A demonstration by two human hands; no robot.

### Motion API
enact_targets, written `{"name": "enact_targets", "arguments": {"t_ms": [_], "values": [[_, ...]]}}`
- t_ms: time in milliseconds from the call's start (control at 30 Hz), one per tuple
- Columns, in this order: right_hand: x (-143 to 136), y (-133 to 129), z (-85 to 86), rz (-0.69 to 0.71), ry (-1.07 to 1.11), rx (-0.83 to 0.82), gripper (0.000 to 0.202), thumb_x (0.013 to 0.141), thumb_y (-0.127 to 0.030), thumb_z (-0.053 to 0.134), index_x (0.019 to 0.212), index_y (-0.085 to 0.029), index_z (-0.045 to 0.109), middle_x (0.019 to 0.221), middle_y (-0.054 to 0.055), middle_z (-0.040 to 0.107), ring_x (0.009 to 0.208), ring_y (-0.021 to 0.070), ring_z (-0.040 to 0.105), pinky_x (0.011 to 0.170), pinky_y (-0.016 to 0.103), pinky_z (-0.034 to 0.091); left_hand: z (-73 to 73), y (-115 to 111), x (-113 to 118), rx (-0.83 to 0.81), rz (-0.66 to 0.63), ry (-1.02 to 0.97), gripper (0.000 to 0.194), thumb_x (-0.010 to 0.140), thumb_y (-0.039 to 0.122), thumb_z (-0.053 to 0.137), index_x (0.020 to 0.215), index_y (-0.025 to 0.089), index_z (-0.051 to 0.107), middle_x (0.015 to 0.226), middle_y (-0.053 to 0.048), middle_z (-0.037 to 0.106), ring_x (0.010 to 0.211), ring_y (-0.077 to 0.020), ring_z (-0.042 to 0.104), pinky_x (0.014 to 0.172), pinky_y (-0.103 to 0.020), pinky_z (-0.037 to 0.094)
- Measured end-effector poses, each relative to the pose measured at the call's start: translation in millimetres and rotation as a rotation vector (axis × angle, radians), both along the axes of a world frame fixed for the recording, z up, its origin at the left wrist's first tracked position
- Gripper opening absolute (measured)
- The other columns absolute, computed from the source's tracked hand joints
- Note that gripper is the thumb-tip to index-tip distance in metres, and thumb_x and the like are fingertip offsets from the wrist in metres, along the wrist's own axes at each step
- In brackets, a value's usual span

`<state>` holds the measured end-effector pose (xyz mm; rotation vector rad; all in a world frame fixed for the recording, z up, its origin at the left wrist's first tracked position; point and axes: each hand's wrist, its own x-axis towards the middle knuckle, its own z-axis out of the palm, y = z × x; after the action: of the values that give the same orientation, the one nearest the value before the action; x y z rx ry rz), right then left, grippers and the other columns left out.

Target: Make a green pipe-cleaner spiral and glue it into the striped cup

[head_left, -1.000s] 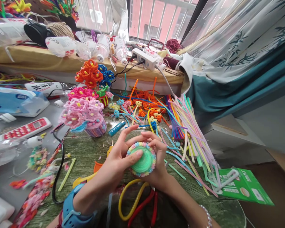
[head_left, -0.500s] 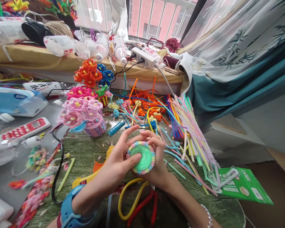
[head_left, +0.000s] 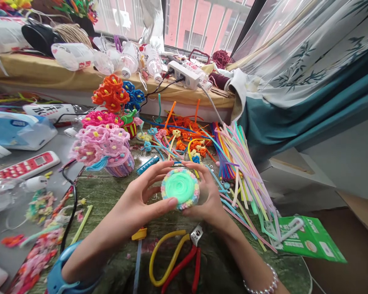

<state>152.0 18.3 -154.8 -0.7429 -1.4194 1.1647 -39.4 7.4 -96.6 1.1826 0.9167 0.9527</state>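
Note:
A round pipe-cleaner piece (head_left: 180, 187) with a green coiled face and a bumpy pastel rim is held up between both hands, face toward me. My left hand (head_left: 144, 196) grips it from the left, thumb on the lower rim and fingers curved round behind. On the other side, my right hand (head_left: 207, 200) curls about the rim; its fingertips are partly hidden. Below them, on the dark green tabletop, lie pliers (head_left: 196, 237) with red-and-yellow handles. A glue gun's yellow tip (head_left: 139, 234) shows beside my left forearm, with the rest hidden.
Pots of pipe-cleaner flowers (head_left: 102, 143) and a blue lighter (head_left: 147, 165) stand or lie beyond my left hand. Loose pipe cleaners (head_left: 248, 171) spread to the right near a green packet (head_left: 313, 239). A black cable (head_left: 74, 200) crosses the left side. Bottles and a power strip (head_left: 187, 75) line the sill.
My left thumb has slid from the middle of the green face to its lower rim, and that hand has opened wider. The piece has risen slightly, uncovering the pliers' head. The lighter is partly covered.

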Motion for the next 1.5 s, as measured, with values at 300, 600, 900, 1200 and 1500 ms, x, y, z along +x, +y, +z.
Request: {"name": "enact_targets", "arguments": {"t_ms": [300,600,900,1200,1500], "values": [[7.1,-4.0,9.3,0.069,-0.072,-0.1,0.051,0.078,-0.059,0.074,0.12,-0.03,0.069,0.122,0.004,0.069,0.111,0.0268,0.065,0.096,0.039,0.052,-5.7,-3.3,4.6,0.093,0.065,0.22,0.048,0.074,0.044,0.081,0.117,0.024,0.07,0.12,-0.008,0.07,0.107,-0.0317,0.067,0.085,-0.039,0.058],[11.2,-1.6,8.7,0.048,-0.179,0.027,0.051,0.081,-0.063,0.07,0.12,-0.03,0.07,0.122,0.005,0.068,0.119,0.028,0.06,0.103,0.043,0.048,-3.4,-5.9,7.2,0.023,0.044,0.198,0.047,0.075,0.044,0.08,0.117,0.023,0.072,0.112,-0.008,0.075,0.105,-0.0328,0.069,0.084,-0.04,0.058],[10.5,-0.1,5.4,0.056,-0.158,0.05,0.051,0.08,-0.064,0.069,0.119,-0.031,0.071,0.12,0.005,0.07,0.118,0.0288,0.061,0.102,0.046,0.048,-4.4,-5.9,9.2,0.03,0.055,0.193,0.044,0.075,0.042,0.08,0.115,0.025,0.074,0.116,-0.008,0.074,0.106,-0.0334,0.068,0.079,-0.037,0.056],[9.3,-1.2,-0.6,0.096,-0.056,-0.032,0.052,0.081,-0.066,0.066,0.118,-0.03,0.071,0.12,0.004,0.068,0.113,0.0278,0.063,0.098,0.041,0.05,-1.0,-10.3,12.8,0.042,0.068,0.202,0.046,0.075,0.045,0.08,0.115,0.024,0.074,0.114,-0.008,0.073,0.102,-0.0322,0.068,0.068,-0.032,0.056],[8.1,0.3,-1.7,0.079,-0.087,-0.038,0.058,0.077,-0.071,0.066,0.114,-0.027,0.072,0.121,0.006,0.067,0.111,0.029,0.063,0.097,0.043,0.051,1.1,-12.1,10.8,0.059,0.06,0.229,0.043,0.077,0.042,0.077,0.117,0.026,0.073,0.113,-0.005,0.073,0.099,-0.0293,0.068,0.074,-0.033,0.056]]}}
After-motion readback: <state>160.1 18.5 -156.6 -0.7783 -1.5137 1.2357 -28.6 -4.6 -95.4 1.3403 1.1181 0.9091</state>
